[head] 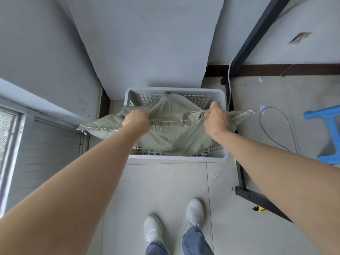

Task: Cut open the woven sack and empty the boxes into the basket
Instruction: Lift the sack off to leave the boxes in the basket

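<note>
A grey-green woven sack [171, 126] hangs over a white perforated plastic basket [176, 158] on the floor, with its lower part inside the basket. My left hand [136, 119] grips the sack's stitched top seam on the left. My right hand [216, 119] is closed on the bunched seam at the right. The seam's white thread runs between the two hands, and the sack's corners stick out past the basket on both sides. No boxes are visible; the sack hides the inside of the basket.
The basket stands against a grey wall. A black metal frame [241, 173] runs along its right side, with a grey cable [281, 129] looped on the floor. A blue plastic stool [329, 133] is at the far right. A yellow-black small object [259, 208] lies by the frame's foot. My shoes [173, 221] are below.
</note>
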